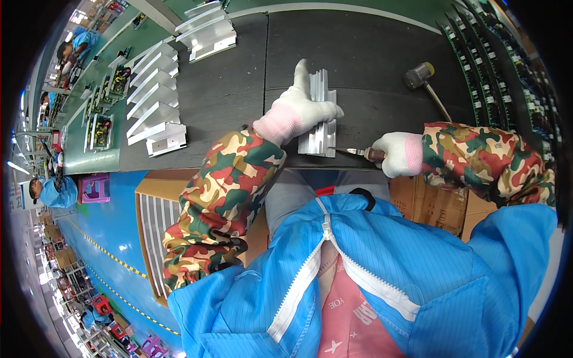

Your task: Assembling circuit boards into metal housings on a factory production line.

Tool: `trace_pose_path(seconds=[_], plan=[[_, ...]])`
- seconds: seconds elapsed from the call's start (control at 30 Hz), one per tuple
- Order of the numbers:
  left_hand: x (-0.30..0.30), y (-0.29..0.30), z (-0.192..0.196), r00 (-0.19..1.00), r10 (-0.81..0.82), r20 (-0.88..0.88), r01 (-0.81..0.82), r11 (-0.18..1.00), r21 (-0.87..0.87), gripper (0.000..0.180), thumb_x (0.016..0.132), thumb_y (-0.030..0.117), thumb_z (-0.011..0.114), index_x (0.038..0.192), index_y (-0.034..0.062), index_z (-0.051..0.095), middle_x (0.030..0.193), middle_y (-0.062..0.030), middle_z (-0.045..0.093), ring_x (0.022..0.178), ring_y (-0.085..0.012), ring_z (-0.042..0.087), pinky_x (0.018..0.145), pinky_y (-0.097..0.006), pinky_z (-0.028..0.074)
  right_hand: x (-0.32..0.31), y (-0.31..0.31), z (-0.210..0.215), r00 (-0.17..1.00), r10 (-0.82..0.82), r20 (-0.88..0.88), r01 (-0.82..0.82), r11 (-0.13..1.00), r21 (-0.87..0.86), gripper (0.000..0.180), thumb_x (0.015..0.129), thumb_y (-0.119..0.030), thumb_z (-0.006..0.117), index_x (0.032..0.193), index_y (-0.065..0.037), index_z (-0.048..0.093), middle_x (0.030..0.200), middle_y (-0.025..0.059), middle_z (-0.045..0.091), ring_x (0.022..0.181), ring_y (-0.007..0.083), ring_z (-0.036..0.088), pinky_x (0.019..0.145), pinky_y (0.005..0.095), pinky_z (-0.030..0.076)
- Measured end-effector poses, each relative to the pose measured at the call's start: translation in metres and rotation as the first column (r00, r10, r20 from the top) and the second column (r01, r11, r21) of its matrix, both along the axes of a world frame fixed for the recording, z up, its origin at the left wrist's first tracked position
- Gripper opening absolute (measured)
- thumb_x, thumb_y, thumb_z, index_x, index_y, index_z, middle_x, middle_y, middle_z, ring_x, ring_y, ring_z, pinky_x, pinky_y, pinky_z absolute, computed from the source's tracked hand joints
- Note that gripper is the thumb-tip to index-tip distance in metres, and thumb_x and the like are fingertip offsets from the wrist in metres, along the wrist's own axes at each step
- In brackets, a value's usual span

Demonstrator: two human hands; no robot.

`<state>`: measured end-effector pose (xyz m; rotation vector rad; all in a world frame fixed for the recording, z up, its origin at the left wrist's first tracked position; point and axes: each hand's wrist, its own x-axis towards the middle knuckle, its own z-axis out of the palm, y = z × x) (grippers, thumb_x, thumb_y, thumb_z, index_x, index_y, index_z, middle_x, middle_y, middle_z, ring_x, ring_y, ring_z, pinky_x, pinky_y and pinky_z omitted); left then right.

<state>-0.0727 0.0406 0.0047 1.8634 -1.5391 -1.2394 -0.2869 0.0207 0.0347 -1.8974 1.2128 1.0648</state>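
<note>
A silvery aluminium profile [317,138] with lengthwise ribs lies on the black bench mat near its front edge. My left hand [298,108], in a white glove with a pink cuff, rests over it and grips it, one digit stretched away from me and others crossing the metal. From the right, my right hand [394,154], gloved alike, is closed around a slim tool [375,155] with a brown handle and a thin dark shaft. The shaft's tip points left at the profile's near end; whether it touches I cannot tell.
A mallet [419,76] lies at the right. Beyond it stand rows of green circuit boards [477,77]. Several bent aluminium brackets [156,98] line up at the left, more [206,33] farther back. A cardboard box [149,238] stands below the bench. Other people work far left.
</note>
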Motion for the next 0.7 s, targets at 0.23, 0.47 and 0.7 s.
trace_pose_path(seconds=[0.23,0.47,0.7], plan=[[0.022,0.007,-0.033,0.973,0.052,-0.224,-0.081,0.989,-0.122,0.125,0.067,0.037,0.080,0.154,0.0017,-0.003,0.138,-0.0310,0.049,0.127,-0.0352,0.053,0.107,-0.033,0.041,0.011,-0.005,0.001,0.995,0.077,0.056,-0.078,0.997,0.025,0.028,0.076,-0.005,0.058,0.103,-0.005,0.064,0.081,0.0129,0.067,0.070,0.0239,0.068,0.059,0.0380,0.053],[0.019,0.000,-0.042,0.978,0.172,-0.119,-0.193,0.963,-0.190,0.112,0.071,0.033,0.076,0.153,-0.0012,0.008,0.135,-0.0295,0.051,0.125,-0.0349,0.053,0.105,-0.032,0.041,-0.008,-0.011,-0.015,0.987,0.028,0.158,-0.039,0.997,0.071,0.046,0.069,-0.011,0.060,0.113,-0.002,0.063,0.095,0.0156,0.068,0.095,0.0283,0.066,0.079,0.0404,0.050],[0.080,0.034,-0.100,0.760,0.419,-0.498,-0.455,0.889,0.053,0.082,0.095,0.038,0.062,0.151,0.0077,0.011,0.132,-0.0198,0.051,0.109,-0.0312,0.063,0.085,-0.040,0.057,-0.021,-0.082,-0.016,0.909,-0.079,0.409,0.148,0.979,-0.139,0.049,0.072,-0.022,0.066,0.115,0.001,0.063,0.094,0.0176,0.068,0.090,0.0283,0.068,0.078,0.0391,0.053]])
